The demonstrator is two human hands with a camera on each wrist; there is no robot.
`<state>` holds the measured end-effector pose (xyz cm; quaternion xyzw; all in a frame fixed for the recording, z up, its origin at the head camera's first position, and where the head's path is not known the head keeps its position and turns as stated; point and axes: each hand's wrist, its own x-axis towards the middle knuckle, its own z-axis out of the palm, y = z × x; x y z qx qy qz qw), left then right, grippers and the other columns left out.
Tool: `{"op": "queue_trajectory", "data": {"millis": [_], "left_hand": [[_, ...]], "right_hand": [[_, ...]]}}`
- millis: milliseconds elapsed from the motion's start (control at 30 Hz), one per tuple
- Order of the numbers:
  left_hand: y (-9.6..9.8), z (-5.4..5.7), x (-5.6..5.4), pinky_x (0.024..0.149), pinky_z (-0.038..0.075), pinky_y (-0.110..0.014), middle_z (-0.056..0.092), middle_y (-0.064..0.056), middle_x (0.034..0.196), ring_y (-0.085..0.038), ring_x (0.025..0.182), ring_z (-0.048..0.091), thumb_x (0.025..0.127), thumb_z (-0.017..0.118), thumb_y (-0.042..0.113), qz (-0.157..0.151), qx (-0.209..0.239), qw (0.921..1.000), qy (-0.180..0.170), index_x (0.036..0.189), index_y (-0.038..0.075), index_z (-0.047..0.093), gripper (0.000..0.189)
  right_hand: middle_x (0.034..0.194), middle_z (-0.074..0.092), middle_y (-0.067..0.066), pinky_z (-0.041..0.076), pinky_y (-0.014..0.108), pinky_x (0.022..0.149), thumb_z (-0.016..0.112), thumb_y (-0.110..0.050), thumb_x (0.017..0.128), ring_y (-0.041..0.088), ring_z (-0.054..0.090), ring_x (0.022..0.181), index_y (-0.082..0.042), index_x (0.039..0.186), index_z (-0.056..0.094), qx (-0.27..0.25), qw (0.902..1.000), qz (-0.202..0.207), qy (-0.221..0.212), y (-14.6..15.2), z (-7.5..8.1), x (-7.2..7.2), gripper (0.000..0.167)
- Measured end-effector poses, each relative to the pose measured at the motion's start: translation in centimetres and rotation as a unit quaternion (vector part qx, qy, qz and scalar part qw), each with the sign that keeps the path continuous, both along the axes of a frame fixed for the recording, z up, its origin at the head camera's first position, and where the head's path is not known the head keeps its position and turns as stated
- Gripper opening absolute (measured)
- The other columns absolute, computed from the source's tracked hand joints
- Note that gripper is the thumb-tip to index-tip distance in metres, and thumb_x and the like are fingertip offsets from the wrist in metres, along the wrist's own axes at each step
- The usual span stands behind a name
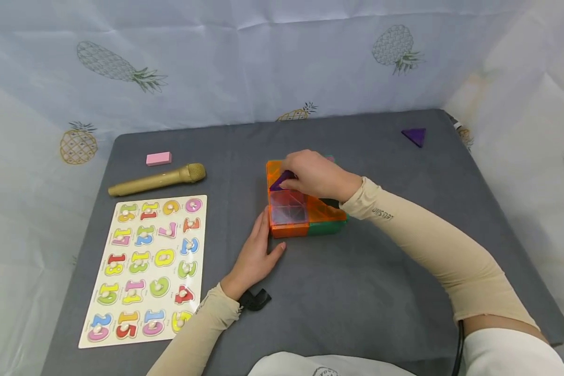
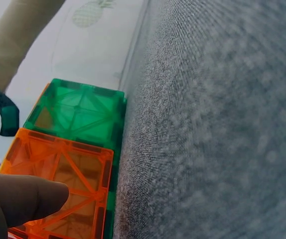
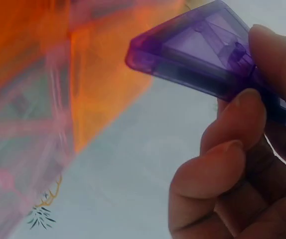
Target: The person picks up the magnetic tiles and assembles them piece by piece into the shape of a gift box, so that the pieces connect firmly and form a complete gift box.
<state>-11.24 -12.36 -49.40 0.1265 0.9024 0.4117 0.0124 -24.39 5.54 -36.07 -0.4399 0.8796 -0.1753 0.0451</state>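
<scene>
A low block built of translucent magnetic tiles stands mid-table, with an orange tile [image 1: 325, 210] and a pinkish square tile [image 1: 288, 207] on top. Green [image 2: 83, 109] and orange [image 2: 66, 164] square tiles form its side in the left wrist view. Above the block's far left part, my right hand [image 1: 315, 172] pinches a purple triangular tile [image 3: 198, 50] between thumb and fingers. My left hand [image 1: 253, 261] lies with straight fingers along the block's left side, its thumb near the front corner. The right hand hides part of the block's top.
On the left lie a number puzzle board [image 1: 157, 245], a gold microphone [image 1: 155, 183] and a pink block [image 1: 159, 159]. Another purple triangular tile [image 1: 415, 136] lies at the far right, near the table's back edge. Patterned cloth [image 1: 244, 68] hangs behind the table.
</scene>
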Motion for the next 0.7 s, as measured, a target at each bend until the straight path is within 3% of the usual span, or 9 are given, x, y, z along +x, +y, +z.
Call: {"op": "queue_trajectory", "data": {"millis": [233,467,600,700], "left_hand": [[-0.3,0.0,-0.1,0.113,0.031,-0.046,0.018,-0.012,0.159,-0.029,0.141,0.033,0.091,0.065,0.019,0.001,0.000,1.0000,0.009,0.156,0.009,0.005,0.089],[-0.4,0.0,-0.1,0.113,0.032,-0.046,0.018,-0.012,0.159,-0.029,0.140,0.034,0.091,0.066,0.018,0.010,-0.005,0.9998,0.016,0.156,0.010,0.005,0.090],[-0.1,-0.1,0.0,0.112,0.033,-0.047,0.018,-0.013,0.159,-0.031,0.140,0.035,0.091,0.065,0.019,0.013,-0.005,0.9998,0.013,0.156,0.009,0.006,0.089],[0.1,-0.1,0.0,0.111,0.034,-0.047,0.018,-0.014,0.159,-0.031,0.139,0.036,0.091,0.065,0.020,0.017,-0.008,0.9998,0.008,0.155,0.008,0.006,0.088]], "right_hand": [[0.094,0.068,0.004,0.051,0.029,0.070,0.070,-0.020,0.088,0.016,0.060,0.077,-0.008,0.102,0.071,0.003,0.9999,-0.008,-0.007,-0.1,-0.7,-0.2,0.018],[0.078,0.060,0.000,0.041,0.028,0.062,0.068,-0.032,0.089,0.013,0.049,0.065,-0.013,0.090,0.067,-0.005,0.9994,-0.003,-0.033,1.5,-1.5,-1.2,0.018],[0.083,0.064,0.000,0.046,0.031,0.065,0.066,-0.036,0.091,0.013,0.054,0.068,-0.015,0.094,0.070,-0.019,0.9969,-0.044,-0.063,5.2,-2.0,-3.0,0.021],[0.101,0.068,0.011,0.051,0.041,0.078,0.059,-0.030,0.096,0.024,0.063,0.086,-0.006,0.107,0.070,-0.003,0.9924,-0.108,-0.060,9.6,-2.7,-5.7,0.028]]}}
